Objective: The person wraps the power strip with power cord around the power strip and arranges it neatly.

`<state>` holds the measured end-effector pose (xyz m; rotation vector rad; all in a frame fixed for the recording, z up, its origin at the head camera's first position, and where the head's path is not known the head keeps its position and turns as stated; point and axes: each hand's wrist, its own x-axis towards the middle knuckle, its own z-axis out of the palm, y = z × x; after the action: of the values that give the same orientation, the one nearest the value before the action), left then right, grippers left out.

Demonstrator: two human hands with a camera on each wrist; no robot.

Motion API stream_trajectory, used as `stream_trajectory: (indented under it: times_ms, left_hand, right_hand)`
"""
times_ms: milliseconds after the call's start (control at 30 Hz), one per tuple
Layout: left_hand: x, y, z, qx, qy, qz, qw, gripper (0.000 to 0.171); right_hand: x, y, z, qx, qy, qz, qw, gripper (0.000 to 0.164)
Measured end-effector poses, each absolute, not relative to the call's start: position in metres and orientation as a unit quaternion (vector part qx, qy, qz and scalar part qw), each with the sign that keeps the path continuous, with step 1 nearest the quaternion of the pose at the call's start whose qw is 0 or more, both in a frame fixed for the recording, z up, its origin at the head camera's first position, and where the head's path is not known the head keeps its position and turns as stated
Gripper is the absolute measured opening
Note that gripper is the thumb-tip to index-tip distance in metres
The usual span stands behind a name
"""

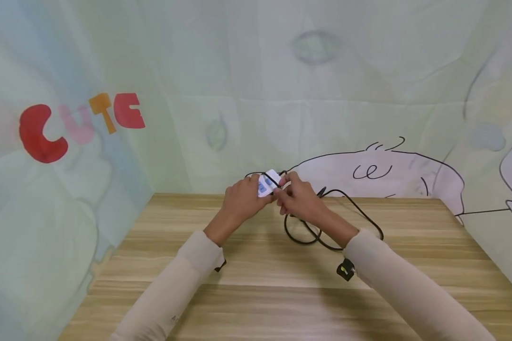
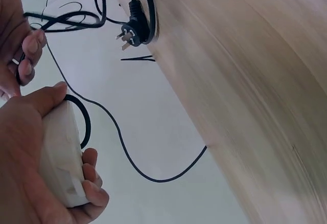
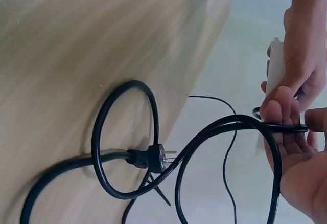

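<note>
A white power strip [image 1: 266, 183] is gripped between the thumb and fingers of the left hand [image 1: 244, 196]; just right of it, a black cord [image 3: 95, 132] is pinched by the right hand [image 1: 302, 199]. Its blue-marked face is shown only by the head view; by the wrist views, a plug's [image 3: 156, 158] metal pins are revealed near the far edge of the table [image 1: 247, 303].

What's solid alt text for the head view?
A person's left hand holds a white power strip and the right hand grips a black cord, near the far edge of a wood-grain table. The cord loops beside the right hand; a pale cartoon backdrop behind carries the word CUTE.
</note>
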<state>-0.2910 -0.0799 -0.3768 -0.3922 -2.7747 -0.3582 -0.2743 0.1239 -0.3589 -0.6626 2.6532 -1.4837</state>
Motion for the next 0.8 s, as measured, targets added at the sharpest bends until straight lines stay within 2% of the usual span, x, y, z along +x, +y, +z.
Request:
stream_trajectory:
  times_ms: [233,467,800]
  left_hand:
    - [-0.294,-0.080,-0.373,-0.128,-0.968,-0.158,0.145,0.076]
    - [-0.296,-0.085,-0.359,-0.126,-0.962,-0.217,0.106,0.070]
    - [-0.293,-0.089,-0.353,-0.156,-0.944,-0.284,0.057,0.080]
  right_hand:
    - [-0.272,0.131,-0.368,-0.210,0.832,-0.511,0.047,0.031]
    - [-0.270,0.137,-0.384,-0.245,0.841,-0.469,0.114,0.052]
    - [-0.277,0.147,-0.397,-0.314,0.878,-0.337,0.132,0.045]
